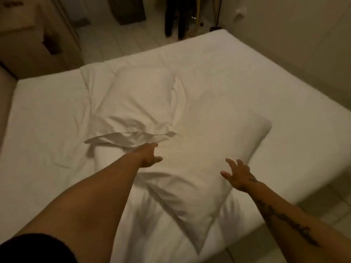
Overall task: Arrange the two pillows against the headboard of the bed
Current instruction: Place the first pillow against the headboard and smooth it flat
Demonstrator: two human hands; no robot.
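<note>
Two white pillows lie on the white bed (247,73). The nearer pillow (205,149) lies diagonally across the middle, one corner pointing toward me. The farther pillow (136,99) lies beyond it to the left, its loose case end crumpled near my left hand. My left hand (150,155) reaches over the seam between the two pillows, fingers extended and touching the crumpled fabric, with no firm hold visible. My right hand (237,173) hovers with spread fingers over the near pillow's right edge, holding nothing. No headboard shows in this view.
A wooden cabinet (32,40) stands beyond the bed's far left corner. Tiled floor (114,40) runs along the far side and at the right. Dark clothing (174,16) hangs at the top centre. A pale wall (303,44) borders the bed's far right.
</note>
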